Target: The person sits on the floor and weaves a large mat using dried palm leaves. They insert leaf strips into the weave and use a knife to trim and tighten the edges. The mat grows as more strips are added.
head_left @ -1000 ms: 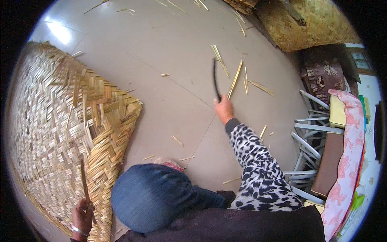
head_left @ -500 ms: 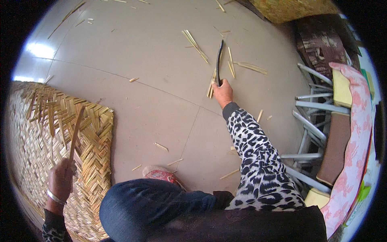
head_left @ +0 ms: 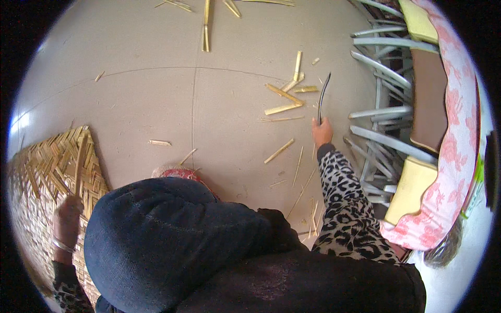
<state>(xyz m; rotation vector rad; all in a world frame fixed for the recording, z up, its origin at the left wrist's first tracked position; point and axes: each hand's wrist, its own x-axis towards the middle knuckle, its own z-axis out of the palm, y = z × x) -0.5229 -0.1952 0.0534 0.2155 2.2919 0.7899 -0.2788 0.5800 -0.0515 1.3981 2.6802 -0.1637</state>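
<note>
On the right, the closed fingers of my right hand (head_left: 322,132) grip a slim dark curved blade (head_left: 323,96), its tip pointing away from me just above or on the floor; its handle is hidden in the hand. Split pale straw pieces (head_left: 283,108) lie a little left of the blade. At the far left my left hand (head_left: 68,213), wearing a bracelet, is closed around a flat brown stick (head_left: 80,167) that points up and away. Behind that hand slopes a woven straw mat (head_left: 28,219) in a herringbone pattern, with loose strip ends near its upper edge.
Stacked stools with grey metal legs (head_left: 383,112) line the right side, beneath a pink-patterned cloth (head_left: 454,141). More straw pieces (head_left: 207,26) are scattered over the tiled floor (head_left: 141,99). My dark-clad knee (head_left: 151,224) fills the lower middle, with a red shoe (head_left: 182,173) beyond it.
The view has shifted right and nearer to me. My right hand has drawn the blade back toward me and right, leaving the far straw bundle. My left hand keeps the stick, now more upright.
</note>
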